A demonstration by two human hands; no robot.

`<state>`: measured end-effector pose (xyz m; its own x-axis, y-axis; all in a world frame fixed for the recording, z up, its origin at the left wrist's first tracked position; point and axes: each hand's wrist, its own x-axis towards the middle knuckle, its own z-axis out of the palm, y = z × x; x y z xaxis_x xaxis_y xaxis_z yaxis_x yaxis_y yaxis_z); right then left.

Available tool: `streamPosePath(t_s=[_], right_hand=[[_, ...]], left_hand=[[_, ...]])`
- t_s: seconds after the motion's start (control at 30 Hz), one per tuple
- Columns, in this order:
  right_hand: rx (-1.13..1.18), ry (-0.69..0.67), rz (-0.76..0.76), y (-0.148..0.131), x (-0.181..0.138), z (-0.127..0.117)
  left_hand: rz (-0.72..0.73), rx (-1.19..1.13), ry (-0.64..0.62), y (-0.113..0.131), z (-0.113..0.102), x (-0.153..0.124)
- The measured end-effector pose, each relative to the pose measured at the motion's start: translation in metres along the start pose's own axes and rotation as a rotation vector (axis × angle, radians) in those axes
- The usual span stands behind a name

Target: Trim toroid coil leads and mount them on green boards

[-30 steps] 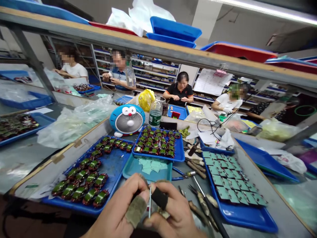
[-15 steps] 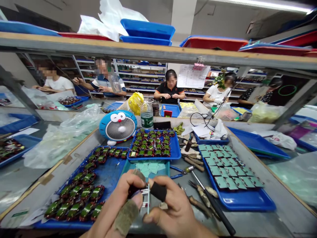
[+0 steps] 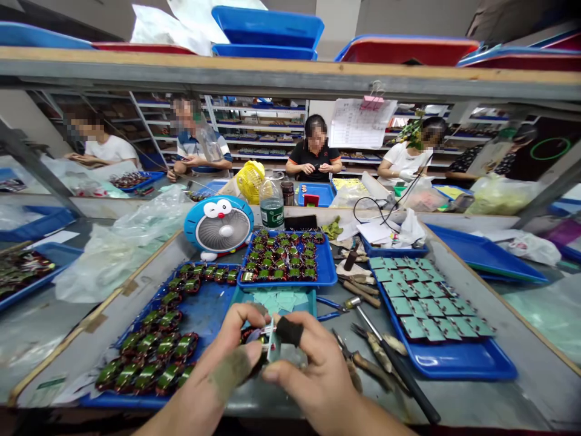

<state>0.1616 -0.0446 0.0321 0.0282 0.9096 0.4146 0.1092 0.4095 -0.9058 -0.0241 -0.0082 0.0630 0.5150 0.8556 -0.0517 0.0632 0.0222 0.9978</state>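
Left hand and right hand are pressed close together, fingertips pinching a small wound coil with a thin metal strip upright at the pinch; fingers hide most of the coil. Left thumb has a grey-green cloth wrap, right index finger a black band. Pinch sits over the near edge of a teal tray holding green paper squares, on the worktop. Left of the hands: blue tray of green-taped coils. Ahead: second blue tray of the same coils. To the right: blue-handled pliers, black-handled tool, and a third blue tray of green-topped pieces. Co-workers sit at the far bench.
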Motion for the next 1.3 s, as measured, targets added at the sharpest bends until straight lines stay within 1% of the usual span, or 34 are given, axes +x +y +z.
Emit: streamPosePath(t_s=[0.03, 0.1, 0.13, 0.17, 0.2, 0.27, 0.3, 0.33, 0.37, 0.4, 0.43, 0.53, 0.57, 0.63, 0.73, 0.83, 0.93, 1.07, 1.17, 1.3], right_hand=[[0.043, -0.001, 0.055, 0.002, -0.001, 0.001], [0.145, -0.046, 0.187, 0.009, -0.005, 0.000], [0.161, -0.066, 0.224, 0.014, -0.007, -0.002], [0.136, -0.093, 0.223, 0.019, -0.010, -0.005], [0.071, -0.120, 0.176, 0.024, -0.012, -0.008], [-0.107, -0.186, -0.009, 0.032, -0.014, -0.013], [-0.170, -0.205, -0.097, 0.035, -0.014, -0.014], [-0.198, -0.206, -0.152, 0.038, -0.014, -0.014], [-0.193, -0.183, -0.164, 0.040, -0.014, -0.012], [-0.159, -0.136, -0.139, 0.042, -0.014, -0.009], [-0.094, -0.088, -0.081, 0.044, -0.014, -0.006], [0.237, 0.011, 0.128, 0.047, -0.018, 0.006], [0.353, 0.018, 0.175, 0.048, -0.020, 0.010], [0.529, 0.005, 0.222, 0.047, -0.023, 0.014], [0.642, 0.000, 0.247, 0.046, -0.024, 0.014], [0.642, 0.042, 0.254, 0.047, -0.027, 0.013], [0.597, 0.065, 0.247, 0.049, -0.032, 0.014], [0.550, 0.054, 0.222, 0.047, -0.039, 0.015], [0.425, 0.049, 0.144, 0.044, -0.042, 0.013], [0.170, 0.078, 0.022, 0.043, -0.042, 0.008]], left_hand=[[-0.035, -0.042, -0.054, -0.001, -0.004, 0.000], [-0.121, -0.074, -0.146, -0.003, -0.011, -0.001], [-0.167, -0.073, -0.161, -0.006, -0.013, -0.001], [-0.215, -0.071, -0.142, -0.008, -0.013, 0.000], [-0.260, -0.068, -0.096, -0.010, -0.011, 0.001], [-0.313, -0.052, 0.003, -0.014, -0.005, 0.004], [-0.323, -0.042, 0.030, -0.014, -0.001, 0.005], [-0.327, -0.029, 0.041, -0.014, 0.003, 0.006], [-0.317, -0.010, 0.043, -0.013, 0.006, 0.005], [-0.287, 0.017, 0.048, -0.012, 0.010, 0.004], [-0.235, 0.057, 0.071, -0.011, 0.013, 0.002], [0.019, 0.232, 0.179, -0.014, 0.018, -0.007], [0.110, 0.284, 0.205, -0.017, 0.019, -0.009], [0.256, 0.354, 0.214, -0.024, 0.020, -0.010], [0.405, 0.407, 0.166, -0.030, 0.019, -0.006], [0.452, 0.438, 0.110, -0.027, 0.019, -0.003], [0.433, 0.473, 0.077, -0.018, 0.019, -0.005], [0.428, 0.475, 0.033, -0.010, 0.021, -0.009], [0.425, 0.437, 0.027, -0.012, 0.023, -0.010], [0.431, 0.359, 0.026, -0.015, 0.023, -0.011]])
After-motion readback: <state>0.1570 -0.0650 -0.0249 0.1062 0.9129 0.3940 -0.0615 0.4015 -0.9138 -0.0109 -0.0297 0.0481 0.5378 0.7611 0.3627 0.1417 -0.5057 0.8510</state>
